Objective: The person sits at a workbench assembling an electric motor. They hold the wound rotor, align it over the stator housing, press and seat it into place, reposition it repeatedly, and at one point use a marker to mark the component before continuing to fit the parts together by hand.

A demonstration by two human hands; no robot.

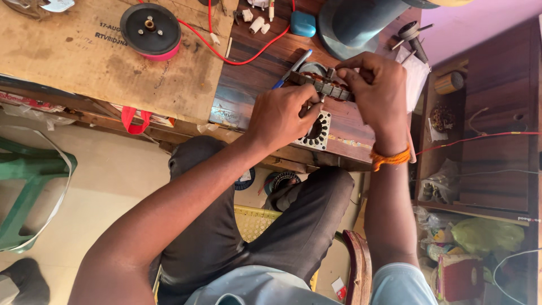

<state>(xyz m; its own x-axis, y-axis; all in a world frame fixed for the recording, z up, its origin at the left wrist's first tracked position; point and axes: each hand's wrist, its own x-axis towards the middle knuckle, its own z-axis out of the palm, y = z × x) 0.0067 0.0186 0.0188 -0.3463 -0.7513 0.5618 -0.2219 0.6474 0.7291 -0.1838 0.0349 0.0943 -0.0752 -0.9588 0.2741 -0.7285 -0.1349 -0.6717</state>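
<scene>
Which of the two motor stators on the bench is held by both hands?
The upper motor stator, gripped by the left hand and right hand; the square stator lies below.

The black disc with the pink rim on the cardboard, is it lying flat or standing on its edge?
Lying flat. The black disc rests on the cardboard sheet with its round face and central hub turned up toward the camera, away from both hands.

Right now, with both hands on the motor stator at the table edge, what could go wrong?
1. The stator sits near the wooden table's front edge; if the left hand or right hand slips, it may drop onto the lap.
2. The red wire lies close and could snag.
</scene>
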